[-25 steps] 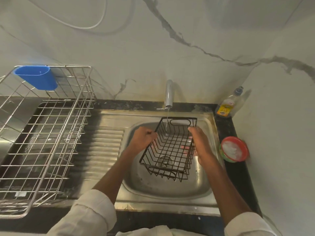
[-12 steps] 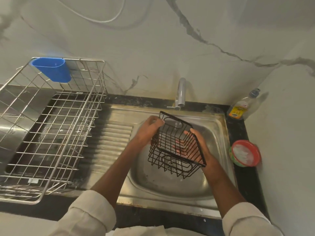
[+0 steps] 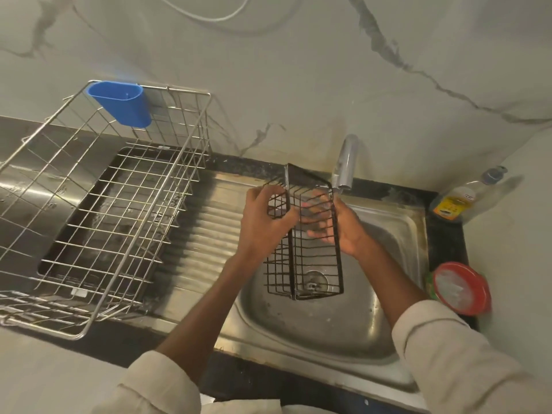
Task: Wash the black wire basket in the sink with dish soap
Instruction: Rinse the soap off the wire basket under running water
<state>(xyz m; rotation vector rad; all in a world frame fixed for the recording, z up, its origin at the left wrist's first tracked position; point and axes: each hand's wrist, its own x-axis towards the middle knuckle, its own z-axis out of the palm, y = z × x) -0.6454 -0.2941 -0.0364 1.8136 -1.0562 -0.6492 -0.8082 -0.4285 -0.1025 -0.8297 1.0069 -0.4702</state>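
a marble-look wall is backing the steel sink (image 3: 397, 231). the black wire basket (image 3: 304, 234) is hanging on edge over the basin under the tap (image 3: 345, 162). left hand (image 3: 263, 222) fingers are curling round its wires, and right hand (image 3: 343, 228) fingers are lying straight against its side. it is looking light, stiff and probably wet-slippery, so the rim wires are seeming the best hold.

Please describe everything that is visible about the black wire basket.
The black wire basket is a small rectangular grid of thin dark wire, seemingly coated metal. It is empty, tipped on its side, and held above the sink just below the tap. The left hand grips its left wall; the right hand lies against its right side, fingers showing through the wires.
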